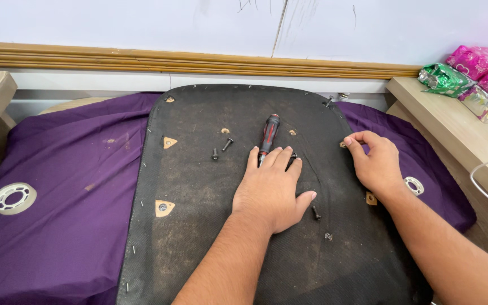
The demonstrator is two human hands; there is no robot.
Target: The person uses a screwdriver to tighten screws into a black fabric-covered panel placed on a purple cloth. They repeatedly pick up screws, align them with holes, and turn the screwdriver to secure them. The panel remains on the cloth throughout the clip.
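Only one view: camera riding on my head, looking down and forward over my forearms. Sitting close, black panel [244, 226] filling centre of frame, purple cloth [63, 226] spreading left. Facing white wall [142, 22] along top edge. Wooden shelf [458, 124] running down right side.

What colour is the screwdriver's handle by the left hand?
Black and red screwdriver handle, seen best in the head view.

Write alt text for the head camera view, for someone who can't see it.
Two bare hands rest on a black seat panel over purple cloth: the left hand lies flat, fingers touching a red-and-black screwdriver, the right hand near the panel's right edge.
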